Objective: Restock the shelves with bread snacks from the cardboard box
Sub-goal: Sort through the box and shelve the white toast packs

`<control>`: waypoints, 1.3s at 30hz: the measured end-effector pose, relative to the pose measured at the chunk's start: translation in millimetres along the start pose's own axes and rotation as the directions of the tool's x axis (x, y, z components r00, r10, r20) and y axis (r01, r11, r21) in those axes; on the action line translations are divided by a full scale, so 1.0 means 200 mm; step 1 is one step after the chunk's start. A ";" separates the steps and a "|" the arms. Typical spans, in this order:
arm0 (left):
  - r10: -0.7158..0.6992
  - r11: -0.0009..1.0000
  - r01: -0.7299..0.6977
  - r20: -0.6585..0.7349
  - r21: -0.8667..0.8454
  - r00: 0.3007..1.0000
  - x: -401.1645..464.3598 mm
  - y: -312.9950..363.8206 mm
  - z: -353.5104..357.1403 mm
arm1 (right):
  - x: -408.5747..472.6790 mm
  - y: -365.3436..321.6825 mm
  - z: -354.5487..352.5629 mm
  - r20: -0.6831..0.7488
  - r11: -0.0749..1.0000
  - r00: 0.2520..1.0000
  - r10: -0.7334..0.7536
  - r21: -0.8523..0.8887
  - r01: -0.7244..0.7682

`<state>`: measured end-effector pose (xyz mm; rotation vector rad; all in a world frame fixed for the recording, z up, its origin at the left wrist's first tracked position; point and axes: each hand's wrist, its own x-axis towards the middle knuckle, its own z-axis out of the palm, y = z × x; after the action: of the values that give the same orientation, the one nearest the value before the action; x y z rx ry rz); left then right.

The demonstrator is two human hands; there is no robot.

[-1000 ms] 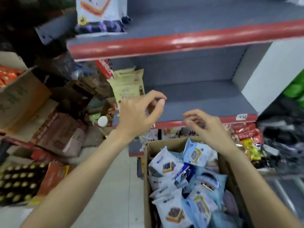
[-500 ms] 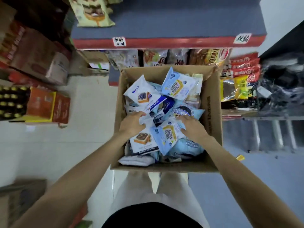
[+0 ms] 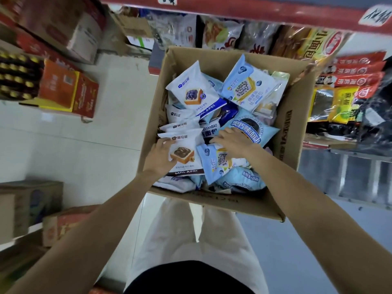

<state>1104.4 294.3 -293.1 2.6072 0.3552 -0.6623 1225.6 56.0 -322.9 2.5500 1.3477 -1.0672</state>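
An open cardboard box (image 3: 290, 132) stands on the floor in front of me, packed with several bread snack packets. My left hand (image 3: 158, 158) grips the left edge of a white packet (image 3: 184, 158) printed with a chocolate toast picture, which lies on top at the box's near left. My right hand (image 3: 235, 142) lies spread with straight fingers over the pile, touching a pale blue packet (image 3: 214, 164) and a light blue round-bread packet (image 3: 263, 128). The shelf's red front edge (image 3: 254, 12) runs along the top of the view.
Bagged snacks (image 3: 222, 37) fill the low shelf behind the box, with red packets (image 3: 358, 75) to the right. An orange carton (image 3: 67, 90) and bottles (image 3: 14, 75) sit on the floor at left, and cardboard cartons (image 3: 27, 206) at near left.
My view has dropped from the shelf to the box. Both hands came down into it; the left moved to the white packet's left edge, the right slid further over the pile.
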 end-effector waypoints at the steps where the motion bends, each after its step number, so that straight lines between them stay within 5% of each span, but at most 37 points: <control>1: 0.015 1.000 -0.014 -0.031 0.004 0.999 -0.01 0.00 0.00 | 0.00 0.01 0.01 -0.012 1.000 1.000 -0.007 -0.007 0.007; 9: 0.082 0.988 -0.098 -0.130 -0.120 0.988 -0.01 0.07 -0.09 | -0.07 0.03 0.00 -0.023 0.984 0.998 -0.065 0.165 0.068; 13: 0.192 0.952 -0.230 -0.190 -0.200 0.963 0.26 0.29 -0.22 | -0.22 0.16 0.00 -0.107 0.939 0.983 0.148 0.328 -0.105; 15: 0.234 0.932 -0.275 -0.188 -0.236 0.954 0.43 0.43 -0.25 | -0.33 0.22 0.04 -0.169 0.746 0.908 0.384 0.636 -0.197; 17: 0.273 0.924 -0.308 -0.173 -0.225 0.946 0.59 0.56 -0.25 | -0.41 0.23 0.08 -0.153 0.426 0.753 0.640 0.886 -0.182; 19: 0.303 0.927 -0.326 -0.143 -0.186 0.942 0.74 0.67 -0.22 | -0.44 0.22 0.11 -0.081 0.190 0.624 0.777 0.976 -0.110; 24: 0.221 0.975 -0.221 0.005 -0.026 0.975 1.03 0.88 -0.09 | -0.38 0.20 0.18 0.070 -0.085 0.384 0.921 0.996 0.023; 29: 0.100 0.995 -0.099 -0.013 0.023 0.995 1.11 0.95 -0.03 | -0.37 0.18 0.21 0.120 -0.153 0.283 0.952 0.983 0.098; 39: 0.266 0.947 -0.264 -0.015 -0.184 0.964 0.89 0.96 -0.08 | -0.58 0.11 0.15 0.096 -0.172 0.262 0.960 0.943 0.284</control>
<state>1328.2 158.8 -305.0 2.4143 0.0552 -0.5224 1182.4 -49.6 -280.4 4.0106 -1.9031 -0.2234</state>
